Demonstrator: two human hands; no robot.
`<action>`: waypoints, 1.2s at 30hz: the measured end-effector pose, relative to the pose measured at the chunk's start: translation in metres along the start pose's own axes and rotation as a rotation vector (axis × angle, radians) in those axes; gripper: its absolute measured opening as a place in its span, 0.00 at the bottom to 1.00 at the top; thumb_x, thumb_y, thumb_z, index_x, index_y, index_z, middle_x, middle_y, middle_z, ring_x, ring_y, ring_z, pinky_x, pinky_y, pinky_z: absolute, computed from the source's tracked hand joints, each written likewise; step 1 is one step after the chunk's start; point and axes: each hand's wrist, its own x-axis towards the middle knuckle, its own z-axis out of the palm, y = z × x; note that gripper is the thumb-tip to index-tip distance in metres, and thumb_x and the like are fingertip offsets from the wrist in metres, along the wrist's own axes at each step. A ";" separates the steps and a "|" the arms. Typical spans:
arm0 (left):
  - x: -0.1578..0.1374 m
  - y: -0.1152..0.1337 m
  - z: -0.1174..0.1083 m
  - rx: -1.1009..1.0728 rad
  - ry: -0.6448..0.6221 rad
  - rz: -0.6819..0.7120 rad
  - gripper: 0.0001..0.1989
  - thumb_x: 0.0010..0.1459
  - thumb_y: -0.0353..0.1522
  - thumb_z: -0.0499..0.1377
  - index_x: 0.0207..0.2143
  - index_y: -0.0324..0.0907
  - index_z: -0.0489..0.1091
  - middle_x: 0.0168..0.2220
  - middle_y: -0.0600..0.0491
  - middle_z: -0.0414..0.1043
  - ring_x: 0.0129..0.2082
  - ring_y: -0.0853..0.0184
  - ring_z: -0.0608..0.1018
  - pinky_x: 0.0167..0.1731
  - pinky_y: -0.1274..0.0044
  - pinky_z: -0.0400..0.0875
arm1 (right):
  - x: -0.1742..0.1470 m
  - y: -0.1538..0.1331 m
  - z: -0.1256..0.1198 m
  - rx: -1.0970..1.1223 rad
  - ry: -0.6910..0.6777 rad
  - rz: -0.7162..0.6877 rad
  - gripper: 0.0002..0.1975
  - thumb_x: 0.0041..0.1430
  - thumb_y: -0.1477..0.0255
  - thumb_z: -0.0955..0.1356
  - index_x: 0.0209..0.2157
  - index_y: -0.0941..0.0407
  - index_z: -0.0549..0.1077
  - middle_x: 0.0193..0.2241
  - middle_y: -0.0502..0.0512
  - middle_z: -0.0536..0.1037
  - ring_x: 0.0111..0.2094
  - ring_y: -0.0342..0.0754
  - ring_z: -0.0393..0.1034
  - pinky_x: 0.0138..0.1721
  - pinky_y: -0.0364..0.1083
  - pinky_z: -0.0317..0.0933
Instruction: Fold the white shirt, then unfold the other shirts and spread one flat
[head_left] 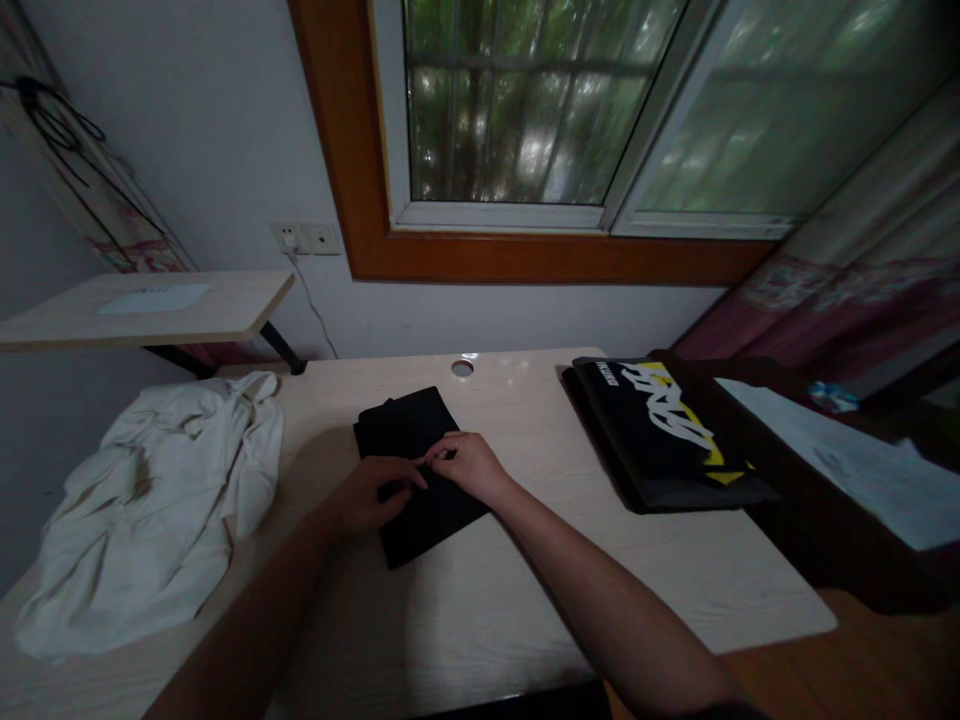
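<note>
A black folded piece, which looks like cloth (429,530), lies flat and slightly turned on the table in front of me. My left hand (381,490) rests over its left side, index finger stretched toward the other hand and thumb apart. From the right, my right hand (466,466) reaches over the same black piece with thumb and index fingertip pinched together. The fingertips of both hands meet near its middle. Whatever sits in the right-hand pinch is too small and dark to make out.
A crumpled cream cloth (161,510) lies at the left, below a raised shelf (247,305). On the right is a folded black stack with white and yellow print (667,430). The pale table (517,600) has a round cable hole (462,369) near its back edge.
</note>
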 end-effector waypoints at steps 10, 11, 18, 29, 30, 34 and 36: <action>-0.005 -0.006 -0.010 0.011 0.096 -0.016 0.11 0.60 0.29 0.55 0.41 0.45 0.76 0.43 0.46 0.80 0.54 0.55 0.77 0.49 0.66 0.71 | 0.002 0.005 -0.012 0.126 -0.028 0.051 0.07 0.53 0.76 0.72 0.32 0.54 0.83 0.30 0.51 0.80 0.32 0.44 0.73 0.37 0.43 0.63; -0.005 -0.006 -0.012 0.032 0.119 -0.029 0.11 0.60 0.30 0.55 0.41 0.45 0.77 0.44 0.46 0.80 0.53 0.56 0.78 0.49 0.66 0.71 | 0.001 0.005 -0.012 0.153 -0.036 0.060 0.06 0.53 0.74 0.72 0.33 0.54 0.83 0.30 0.51 0.80 0.32 0.44 0.73 0.36 0.43 0.63; -0.007 -0.018 -0.024 0.175 0.404 -0.196 0.11 0.60 0.33 0.55 0.38 0.45 0.78 0.34 0.52 0.80 0.34 0.64 0.79 0.39 0.72 0.73 | 0.000 0.005 -0.021 0.364 -0.063 0.148 0.14 0.51 0.60 0.75 0.34 0.56 0.83 0.27 0.52 0.79 0.27 0.42 0.68 0.30 0.42 0.61; -0.006 -0.040 -0.034 0.300 0.576 -0.442 0.12 0.59 0.35 0.54 0.39 0.44 0.77 0.38 0.51 0.80 0.38 0.61 0.79 0.42 0.70 0.71 | 0.002 0.007 -0.029 0.451 -0.057 0.179 0.17 0.47 0.58 0.76 0.33 0.57 0.81 0.26 0.50 0.77 0.27 0.42 0.66 0.32 0.43 0.61; -0.006 -0.041 -0.034 0.302 0.574 -0.447 0.12 0.59 0.35 0.54 0.39 0.44 0.76 0.38 0.51 0.80 0.39 0.61 0.79 0.42 0.70 0.71 | 0.002 0.007 -0.029 0.449 -0.053 0.173 0.17 0.47 0.58 0.76 0.33 0.57 0.81 0.26 0.50 0.77 0.27 0.42 0.66 0.32 0.43 0.61; -0.006 -0.042 -0.033 0.297 0.579 -0.452 0.12 0.59 0.35 0.54 0.38 0.45 0.76 0.39 0.51 0.80 0.40 0.60 0.79 0.44 0.69 0.71 | 0.001 0.009 -0.030 0.460 -0.050 0.159 0.15 0.48 0.59 0.76 0.32 0.57 0.80 0.26 0.50 0.77 0.27 0.42 0.66 0.33 0.43 0.60; -0.006 -0.043 -0.033 0.293 0.581 -0.448 0.12 0.59 0.35 0.54 0.38 0.45 0.76 0.38 0.51 0.80 0.40 0.60 0.79 0.44 0.70 0.71 | 0.001 0.011 -0.030 0.469 -0.052 0.150 0.15 0.48 0.60 0.76 0.31 0.57 0.80 0.27 0.50 0.77 0.28 0.42 0.66 0.33 0.43 0.60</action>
